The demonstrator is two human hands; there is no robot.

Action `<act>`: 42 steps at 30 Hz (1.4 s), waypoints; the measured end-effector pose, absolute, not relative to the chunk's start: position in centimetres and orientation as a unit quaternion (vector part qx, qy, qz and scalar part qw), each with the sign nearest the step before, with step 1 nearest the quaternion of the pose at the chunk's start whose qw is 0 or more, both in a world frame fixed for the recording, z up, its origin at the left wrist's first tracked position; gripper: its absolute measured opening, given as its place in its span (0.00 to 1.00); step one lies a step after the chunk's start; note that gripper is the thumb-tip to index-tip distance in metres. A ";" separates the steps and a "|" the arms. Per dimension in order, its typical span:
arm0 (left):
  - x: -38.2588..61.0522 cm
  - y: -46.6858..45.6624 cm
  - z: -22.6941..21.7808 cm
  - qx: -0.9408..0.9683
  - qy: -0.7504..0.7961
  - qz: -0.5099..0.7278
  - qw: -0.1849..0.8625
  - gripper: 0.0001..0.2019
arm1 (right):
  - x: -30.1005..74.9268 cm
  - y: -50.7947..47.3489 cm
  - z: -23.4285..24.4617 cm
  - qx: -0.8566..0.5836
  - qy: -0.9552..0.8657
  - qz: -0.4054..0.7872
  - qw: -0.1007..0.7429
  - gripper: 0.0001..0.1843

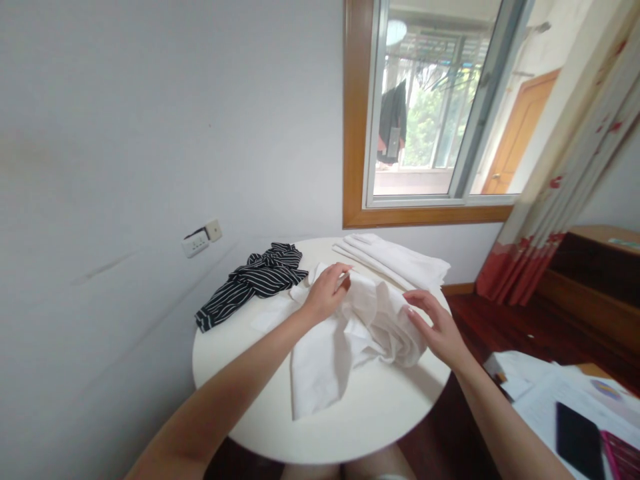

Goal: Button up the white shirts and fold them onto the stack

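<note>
A crumpled white garment (350,333) lies in the middle of a round white table (370,413). My left hand (327,291) pinches a fold of this white cloth at its far edge, fingers closed on the fabric. My right hand (436,327) rests on the right side of the same bunched cloth, fingers stretched out and slightly spread. A black-and-white striped garment (257,279) lies heaped at the table's far left. A folded white cloth (400,262) lies flat at the far right of the table, under the window.
A grey wall with a socket (200,241) stands at the left. A wood-framed window (430,113) and a curtain (565,193) are behind the table. Papers (545,393) and a dark phone (577,430) lie on a surface at lower right.
</note>
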State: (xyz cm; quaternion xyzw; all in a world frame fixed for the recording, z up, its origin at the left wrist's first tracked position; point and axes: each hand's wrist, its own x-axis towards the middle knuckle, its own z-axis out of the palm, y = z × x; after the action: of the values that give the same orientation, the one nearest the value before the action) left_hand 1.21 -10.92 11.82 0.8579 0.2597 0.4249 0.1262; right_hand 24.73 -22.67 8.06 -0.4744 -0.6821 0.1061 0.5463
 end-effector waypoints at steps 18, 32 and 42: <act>1.7 -9.9 11.5 0.800 0.282 0.417 0.325 0.35 | 26.1 -19.7 16.6 -0.487 -0.637 -0.080 0.592 0.13; 1.6 -7.6 21.4 0.712 0.365 0.533 0.273 0.24 | 27.2 -14.8 26.7 -0.446 -0.626 -0.239 0.593 0.17; -2.3 -13.5 44.0 0.668 0.428 0.475 -0.381 0.31 | 27.9 -18.0 42.4 -0.481 -0.556 -0.426 0.527 0.20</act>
State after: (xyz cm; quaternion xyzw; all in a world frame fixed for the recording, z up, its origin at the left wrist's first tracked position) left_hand -2.34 -13.54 43.96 0.6680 0.4281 0.4746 -0.3812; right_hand 27.91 -17.97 42.36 -0.4812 -0.5558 -0.4259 0.5274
